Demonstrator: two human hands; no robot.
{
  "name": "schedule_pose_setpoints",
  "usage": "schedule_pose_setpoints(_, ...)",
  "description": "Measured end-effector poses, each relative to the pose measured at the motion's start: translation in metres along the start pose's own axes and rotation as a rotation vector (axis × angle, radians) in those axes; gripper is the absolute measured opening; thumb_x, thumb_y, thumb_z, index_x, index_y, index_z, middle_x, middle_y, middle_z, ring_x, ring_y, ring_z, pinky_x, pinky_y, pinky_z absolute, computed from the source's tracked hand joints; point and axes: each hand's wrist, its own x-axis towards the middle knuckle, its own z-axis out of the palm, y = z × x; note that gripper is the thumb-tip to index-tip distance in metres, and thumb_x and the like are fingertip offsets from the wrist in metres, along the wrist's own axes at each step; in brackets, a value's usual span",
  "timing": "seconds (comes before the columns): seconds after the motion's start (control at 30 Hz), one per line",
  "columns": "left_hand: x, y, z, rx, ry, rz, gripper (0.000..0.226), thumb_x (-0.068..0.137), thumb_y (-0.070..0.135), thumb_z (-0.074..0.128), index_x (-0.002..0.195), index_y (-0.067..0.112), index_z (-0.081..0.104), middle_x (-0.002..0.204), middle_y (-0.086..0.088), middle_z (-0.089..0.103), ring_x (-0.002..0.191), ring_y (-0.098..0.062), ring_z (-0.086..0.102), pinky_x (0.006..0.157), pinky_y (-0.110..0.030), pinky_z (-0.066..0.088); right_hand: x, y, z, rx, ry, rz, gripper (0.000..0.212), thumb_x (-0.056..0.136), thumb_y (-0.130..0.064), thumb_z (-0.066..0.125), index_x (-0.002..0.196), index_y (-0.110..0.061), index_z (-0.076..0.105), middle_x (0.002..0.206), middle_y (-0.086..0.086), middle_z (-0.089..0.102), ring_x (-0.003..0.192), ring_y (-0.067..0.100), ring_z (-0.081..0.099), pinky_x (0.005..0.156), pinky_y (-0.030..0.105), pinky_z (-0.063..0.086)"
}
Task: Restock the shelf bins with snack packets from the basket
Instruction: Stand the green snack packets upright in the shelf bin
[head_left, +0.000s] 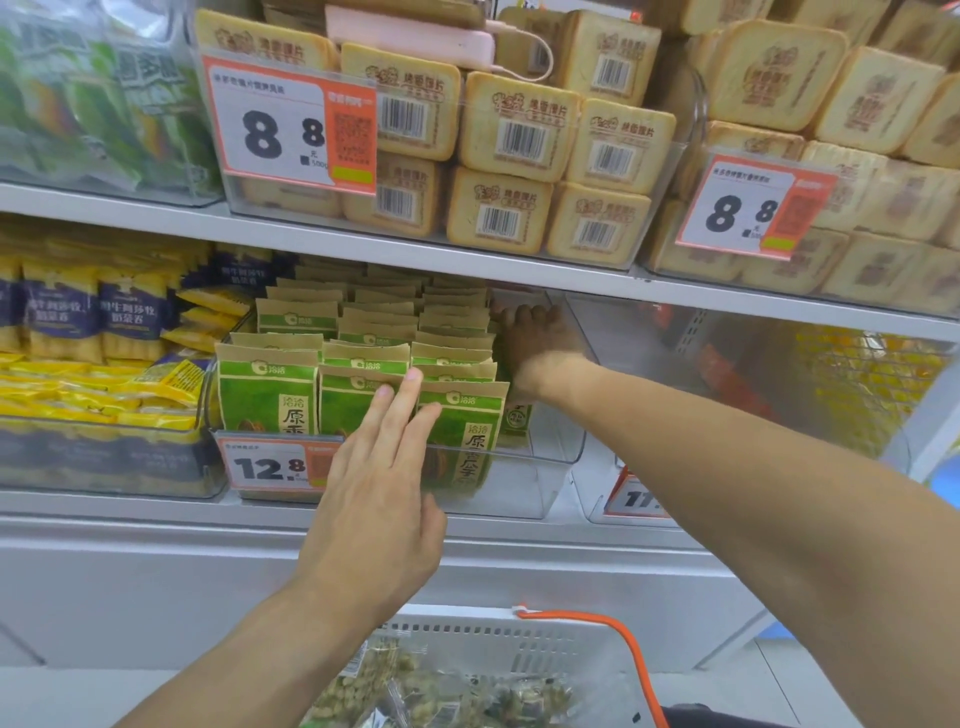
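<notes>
Shop shelving (363, 249) in pale grey metal fills the view, two tiers of clear plastic bins on it. On the lower tier, the middle bin (540, 467) holds green-and-tan snack packets (267, 395) standing upright in three rows front to back; the rows fill its left and middle, while its right side shows bare plastic. The left hand (379, 467) is released, fingers straight and together, their tips pressing flat against the front packets of the middle and right rows. The right hand (537, 332) reaches deep into the bin along the right edge of the packets; it is shadowed, and whether it grasps anything cannot be told. An orange price tag reading 12.8 (270, 465) is clipped to the bin's front left corner.

Below, at the bottom edge, a white slotted basket (467, 644) with an orange handle (623, 649) holds clear bags of greenish snacks (395, 686).

Left of the middle bin, another bin carries yellow and dark blue packets (93, 322). To the right stands a clear bin (779, 374) with a partly hidden tag. On the upper tier, bins hold tan toast-shaped packs with barcodes (519, 135), each bin tagged 8.8 (291, 124), and a pink power bank (415, 36) with its cable lies on top of the packs. Green packets (88, 104) sit at upper left.
</notes>
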Motion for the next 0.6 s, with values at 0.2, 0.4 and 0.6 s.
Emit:
schedule_pose_setpoints(0.2,-0.001,-0.002,0.004,0.0,-0.003,0.013,0.079,0.083,0.015,0.063,0.153,0.023,0.027,0.164,0.015,-0.01,0.152,-0.011,-0.002,0.115,-0.032,0.016,0.017,0.005,0.003,0.078,0.064,0.053,0.099,0.064,-0.053,0.079,0.145,-0.019,0.033,0.131,0.009,0.057,0.121,0.032,0.051,0.102,0.046,0.036)
schedule_pose_setpoints(0.4,-0.001,-0.004,0.005,0.006,0.0,0.015,0.079,0.083,0.017,0.063,0.153,0.025,0.027,0.164,0.015,-0.01,0.153,-0.011,-0.001,0.115,-0.035,0.02,0.022,0.008,-0.003,0.139,0.059,0.115,0.092,0.067,-0.042,0.083,0.142,-0.011,0.04,0.132,0.009,0.059,0.128,0.031,0.048,0.106,0.048,0.038)
schedule_pose_setpoints(0.6,-0.002,-0.002,0.005,0.014,0.0,0.019,0.079,0.083,0.017,0.06,0.154,0.024,0.025,0.164,0.015,-0.014,0.152,-0.011,-0.005,0.116,-0.034,0.018,0.022,0.01,-0.011,0.195,0.037,0.191,0.105,0.066,-0.037,0.088,0.15,-0.009,0.031,0.152,0.013,0.039,0.143,0.034,0.032,0.119,0.047,0.023)
